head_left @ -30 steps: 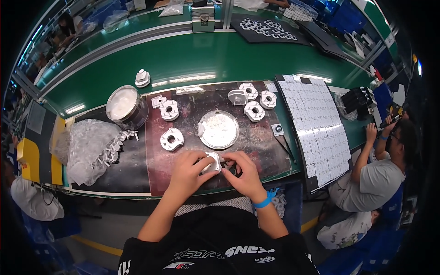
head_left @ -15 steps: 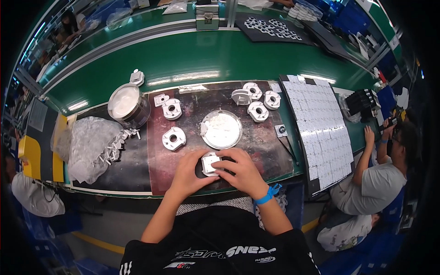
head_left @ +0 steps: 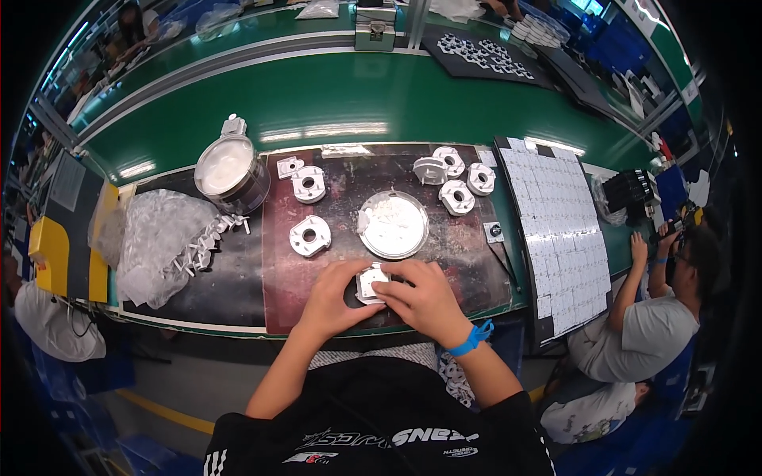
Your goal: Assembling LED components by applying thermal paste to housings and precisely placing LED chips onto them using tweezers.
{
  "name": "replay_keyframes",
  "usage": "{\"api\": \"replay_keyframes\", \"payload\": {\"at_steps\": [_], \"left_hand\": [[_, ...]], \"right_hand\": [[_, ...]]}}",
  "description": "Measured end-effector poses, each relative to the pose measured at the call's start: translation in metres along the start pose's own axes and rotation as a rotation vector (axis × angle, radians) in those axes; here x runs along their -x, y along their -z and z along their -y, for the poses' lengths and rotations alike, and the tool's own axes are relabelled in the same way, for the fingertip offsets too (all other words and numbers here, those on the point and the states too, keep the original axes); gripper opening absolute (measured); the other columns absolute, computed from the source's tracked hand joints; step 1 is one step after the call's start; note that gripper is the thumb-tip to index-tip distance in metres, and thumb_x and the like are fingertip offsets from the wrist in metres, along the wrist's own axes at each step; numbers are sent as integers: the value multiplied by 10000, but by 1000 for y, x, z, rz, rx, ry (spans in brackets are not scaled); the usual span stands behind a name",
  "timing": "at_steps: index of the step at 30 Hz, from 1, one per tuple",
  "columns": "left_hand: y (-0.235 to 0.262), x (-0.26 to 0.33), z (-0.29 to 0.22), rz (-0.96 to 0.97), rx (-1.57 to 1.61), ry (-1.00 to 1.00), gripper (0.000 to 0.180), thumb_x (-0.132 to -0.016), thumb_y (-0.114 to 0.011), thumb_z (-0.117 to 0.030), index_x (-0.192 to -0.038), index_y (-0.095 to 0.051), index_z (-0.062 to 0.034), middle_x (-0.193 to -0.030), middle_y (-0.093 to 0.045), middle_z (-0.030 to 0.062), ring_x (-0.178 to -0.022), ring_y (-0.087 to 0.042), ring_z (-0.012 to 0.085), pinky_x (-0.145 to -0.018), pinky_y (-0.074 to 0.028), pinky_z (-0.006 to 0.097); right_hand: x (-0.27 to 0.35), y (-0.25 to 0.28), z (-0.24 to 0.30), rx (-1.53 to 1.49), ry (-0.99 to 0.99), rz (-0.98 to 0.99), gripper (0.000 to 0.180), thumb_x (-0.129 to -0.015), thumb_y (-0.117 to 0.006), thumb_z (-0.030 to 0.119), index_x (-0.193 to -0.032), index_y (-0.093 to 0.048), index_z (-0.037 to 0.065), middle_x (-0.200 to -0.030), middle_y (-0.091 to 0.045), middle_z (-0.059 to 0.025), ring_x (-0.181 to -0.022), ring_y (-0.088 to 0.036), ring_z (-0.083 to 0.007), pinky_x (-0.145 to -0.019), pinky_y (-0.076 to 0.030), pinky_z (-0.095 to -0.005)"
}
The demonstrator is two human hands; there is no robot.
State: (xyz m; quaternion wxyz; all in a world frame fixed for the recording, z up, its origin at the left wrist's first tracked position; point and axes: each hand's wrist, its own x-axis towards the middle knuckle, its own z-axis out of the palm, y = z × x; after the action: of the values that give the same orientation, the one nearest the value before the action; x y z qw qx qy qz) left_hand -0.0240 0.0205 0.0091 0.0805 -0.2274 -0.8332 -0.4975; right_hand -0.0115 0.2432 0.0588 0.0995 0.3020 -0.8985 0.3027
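Observation:
A small white part with a square plate on top (head_left: 371, 284) is held low at the front of the dark work mat. My left hand (head_left: 332, 300) closes around its left side, thumb at the bottom and fingertips at the upper edge. My right hand (head_left: 426, 300) grips it from the right, with fingertips pressed on the top plate. Just beyond the fingers stands a round clear dish (head_left: 409, 255) of white paste. White ring-shaped housings lie about: one at the left (head_left: 298, 240), another farther back (head_left: 311, 196), and several at the right (head_left: 456, 209).
A tub (head_left: 246, 197) with white contents stands back left, beside a plastic bag (head_left: 155, 238) and small white pieces (head_left: 193, 260). At right lie a small square part with a dark lead (head_left: 494, 231) and a board of white panels (head_left: 556, 226). A co-worker (head_left: 651, 289) sits beyond.
The view has shifted slightly, so the bench sits a little differently in the picture. Both hands stay on the white part, with only slight finger movement.

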Motion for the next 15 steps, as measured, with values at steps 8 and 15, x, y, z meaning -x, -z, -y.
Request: {"api": "replay_keyframes", "payload": {"at_steps": [8,15], "left_hand": [[1,2,-2,-5,-54,34,709,-670,-945,-256,-1292,-657,-78,-1244,-693,127,-1156,-648,356,-1006,-506,456],[4,2,-4,-18,-58,12,686,-686,-919,-253,-1292,-647,-80,-1243,-684,136,-1151,-642,360,-1002,-497,458]], "right_hand": [[-2,3,7,148,60,44,437,-867,-743,130,-1292,-726,229,-1224,-660,-47,-1074,-631,-251,-825,-440,-395],[-4,-3,5,118,63,69,470,-871,-732,115,-1328,-713,222,-1243,-656,-58,-1092,-623,-264,-842,-446,-412]]}}
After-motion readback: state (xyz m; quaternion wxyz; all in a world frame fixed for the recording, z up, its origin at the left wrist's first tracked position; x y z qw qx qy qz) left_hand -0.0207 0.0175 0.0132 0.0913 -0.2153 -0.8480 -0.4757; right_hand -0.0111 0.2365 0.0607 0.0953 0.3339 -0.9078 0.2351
